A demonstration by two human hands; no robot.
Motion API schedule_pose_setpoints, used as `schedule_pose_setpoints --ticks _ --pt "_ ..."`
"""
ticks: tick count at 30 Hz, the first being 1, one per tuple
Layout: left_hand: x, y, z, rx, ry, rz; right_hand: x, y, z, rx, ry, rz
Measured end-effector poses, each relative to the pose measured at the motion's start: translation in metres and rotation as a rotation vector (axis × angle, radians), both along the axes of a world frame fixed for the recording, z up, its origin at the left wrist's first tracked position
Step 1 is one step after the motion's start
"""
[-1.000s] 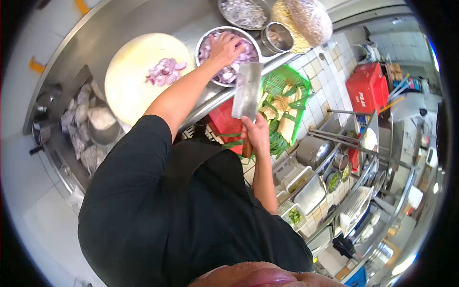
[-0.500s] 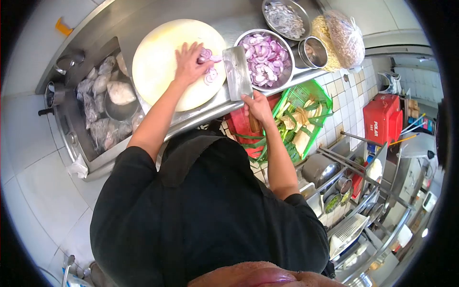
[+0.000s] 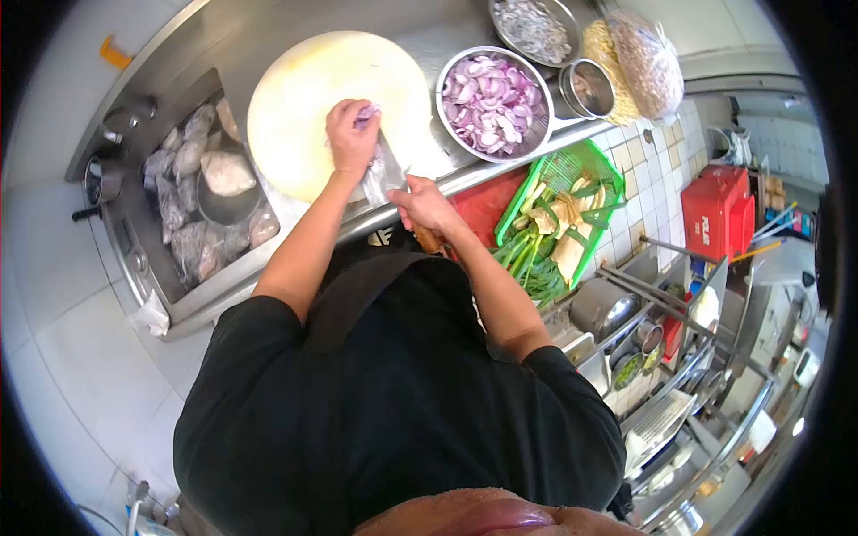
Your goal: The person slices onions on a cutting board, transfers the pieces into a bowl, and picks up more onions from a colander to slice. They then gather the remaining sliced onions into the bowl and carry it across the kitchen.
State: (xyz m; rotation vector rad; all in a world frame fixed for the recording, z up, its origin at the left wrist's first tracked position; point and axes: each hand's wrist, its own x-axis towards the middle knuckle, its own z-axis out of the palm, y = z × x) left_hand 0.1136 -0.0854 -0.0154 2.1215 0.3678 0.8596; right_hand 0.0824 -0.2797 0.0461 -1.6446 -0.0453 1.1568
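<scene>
My left hand (image 3: 352,138) is closed over the round pale cutting board (image 3: 295,107). Purple-edged slices of red onion (image 3: 367,113) show between its fingers. My right hand (image 3: 426,205) grips the wooden handle (image 3: 428,238) of a cleaver, whose wide metal blade (image 3: 384,177) lies at the board's near right edge, close beside my left hand. Just right of the board stands a metal bowl (image 3: 546,116) heaped with sliced red onions (image 3: 487,100).
A sink (image 3: 161,304) with several bagged items (image 3: 188,156) lies left. Behind the onion bowl are another bowl (image 3: 534,31), a metal pot (image 3: 585,89) and filled bags (image 3: 645,67). Below right sit a green basket (image 3: 608,170) of leafy vegetables and a red cooler (image 3: 715,214).
My left hand has gathered the loose onion slices and closed on them, moving nearer to me. The cleaver has swung from beside the onion bowl leftward to the board's near edge.
</scene>
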Motion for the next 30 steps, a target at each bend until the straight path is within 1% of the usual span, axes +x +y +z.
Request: schedule_pose_setpoints --ticks 2,5,6,7,8,9,11,13,14,17,18,21,22,23,25,27,28,29,30 --pt "0.005 -0.008 0.009 -0.09 -0.016 -0.002 -0.001 -0.006 0.013 0.03 -0.003 -0.028" --pt "0.033 -0.045 0.038 -0.203 -0.075 -0.12 0.002 -0.03 0.043 0.012 -0.067 -0.152" --pt "0.047 -0.063 0.049 -0.279 -0.101 -0.191 0.005 -0.038 0.062 -0.055 -0.136 -0.19" --pt "0.065 -0.079 0.053 -0.162 -0.151 -0.24 0.007 -0.048 0.069 -0.075 -0.164 -0.255" --pt "0.081 -0.1 0.059 -0.129 -0.202 -0.267 0.009 -0.057 0.075 -0.095 -0.193 -0.317" --pt "0.098 -0.118 0.058 -0.131 -0.247 -0.335 0.013 -0.066 0.079 -0.113 -0.222 -0.377" --pt "0.125 -0.147 0.061 -0.194 -0.234 -0.441 0.017 -0.084 0.083 -0.21 -0.297 -0.463" --pt "0.15 -0.168 0.041 0.016 -0.21 -0.338 0.018 -0.103 0.087 -0.25 -0.334 -0.529" --pt "0.16 -0.177 0.023 0.039 -0.138 -0.313 0.016 -0.112 0.094 -0.264 -0.341 -0.554" --pt "0.172 -0.184 0.007 0.259 0.02 -0.281 0.007 -0.132 0.118 -0.333 -0.36 -0.618" --pt "0.171 -0.182 0.012 0.222 0.08 -0.339 0.003 -0.138 0.119 -0.297 -0.372 -0.655" --pt "0.155 -0.181 0.03 0.284 -0.044 -0.236 0.002 -0.147 0.116 -0.407 -0.443 -0.62" --pt "0.145 -0.174 0.039 0.213 -0.114 -0.325 0.001 -0.145 0.111 -0.359 -0.453 -0.665" --pt "0.13 -0.165 0.044 0.104 -0.051 -0.368 0.001 -0.142 0.108 -0.442 -0.481 -0.661" --pt "0.088 -0.151 0.053 -0.121 0.072 -0.46 -0.002 -0.131 0.108 -0.659 -0.859 -0.532" --pt "0.03 -0.143 0.071 -0.541 0.626 -0.515 0.001 -0.115 0.111 -0.662 -0.941 -0.442" --pt "0.005 -0.142 0.055 -0.649 0.639 -0.63 0.001 -0.106 0.111 -0.68 -0.976 -0.416" --pt "-0.014 -0.146 0.018 -0.752 0.666 -0.764 0.003 -0.09 0.107 -0.583 -1.045 -0.394" --pt "-0.023 -0.166 -0.053 -0.454 0.527 -0.577 0.007 -0.07 0.114 -0.607 -0.967 -0.228"
